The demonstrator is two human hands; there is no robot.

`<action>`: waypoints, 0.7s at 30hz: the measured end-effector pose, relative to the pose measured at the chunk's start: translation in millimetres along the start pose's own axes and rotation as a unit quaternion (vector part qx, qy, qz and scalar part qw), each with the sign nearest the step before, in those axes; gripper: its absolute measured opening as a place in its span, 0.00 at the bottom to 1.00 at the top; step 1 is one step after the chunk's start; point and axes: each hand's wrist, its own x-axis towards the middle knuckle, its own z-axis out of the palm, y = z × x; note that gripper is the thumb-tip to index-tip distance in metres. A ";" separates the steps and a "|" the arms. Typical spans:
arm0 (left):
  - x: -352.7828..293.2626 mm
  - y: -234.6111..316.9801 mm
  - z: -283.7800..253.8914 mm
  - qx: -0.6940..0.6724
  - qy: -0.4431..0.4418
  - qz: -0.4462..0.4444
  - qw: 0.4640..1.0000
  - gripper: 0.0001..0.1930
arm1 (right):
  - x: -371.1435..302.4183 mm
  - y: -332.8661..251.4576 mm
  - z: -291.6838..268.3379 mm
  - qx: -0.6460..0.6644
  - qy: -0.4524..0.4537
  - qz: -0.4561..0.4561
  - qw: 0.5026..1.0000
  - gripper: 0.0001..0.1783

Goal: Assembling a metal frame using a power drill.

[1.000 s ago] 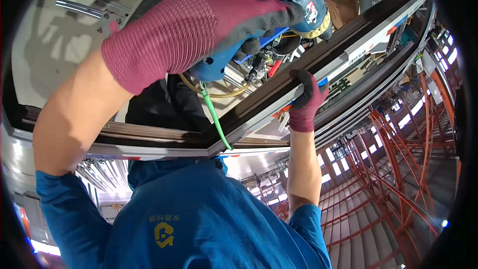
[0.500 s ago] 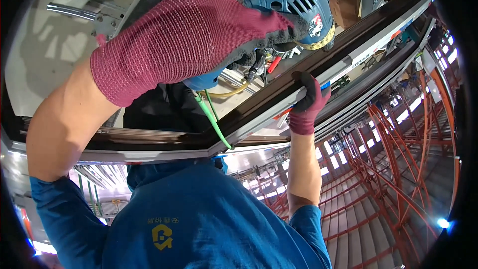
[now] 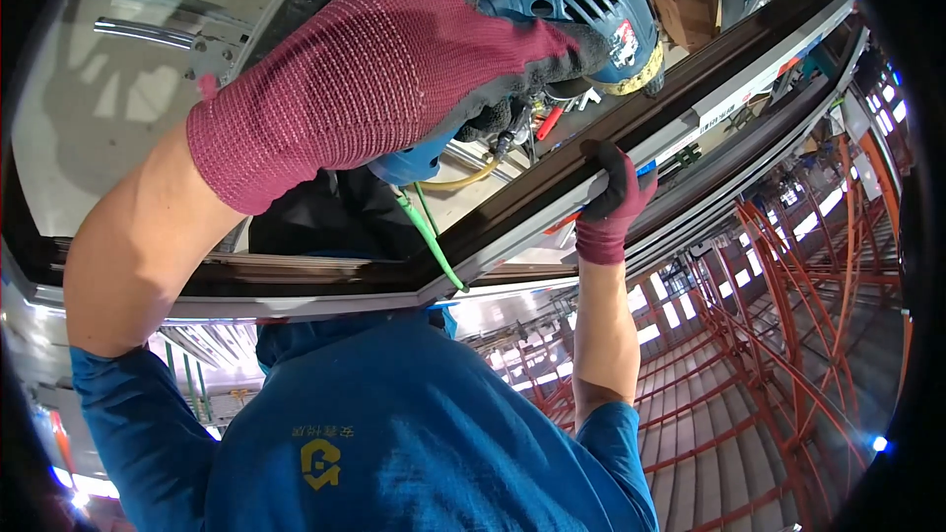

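Note:
My left hand [image 3: 384, 69], in a maroon glove with dark palm and fingertips, is closed around the grip of a blue corded power drill [image 3: 581, 0]. The drill has vent slots and a worn yellow band at one end; its working tip cannot be made out. From the base of its grip a green cord [image 3: 429, 236] runs down over the frame. My right hand [image 3: 616, 202], gloved alike, grips the rail of a dark brown and silver metal frame [image 3: 522, 236], fingers curled over its edge.
Below the drill lie a yellow hose [image 3: 463, 180] and a red-handled tool [image 3: 550, 122]. A cardboard box [image 3: 682, 0] stands at the far right. Metal profile pieces [image 3: 148, 33] are at upper left. Red metal racks [image 3: 788, 315] stand on the right.
The view has shifted slightly. My left forearm sits a little further right in the picture. Both hands keep their hold on the drill and the frame.

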 end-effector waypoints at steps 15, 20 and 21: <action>2.5 14.3 -5.0 0.093 -0.003 -0.114 0.989 0.26 | -2.2 3.7 1.7 0.007 0.026 -0.009 1.000 0.08; 3.9 -12.8 -9.1 -0.066 -0.013 -0.008 0.998 0.20 | -3.2 7.8 8.2 0.010 0.055 -0.025 0.998 0.08; 5.0 -10.1 -9.0 -0.037 -0.013 -0.037 0.999 0.19 | -5.1 11.2 7.5 0.017 0.049 -0.024 0.998 0.09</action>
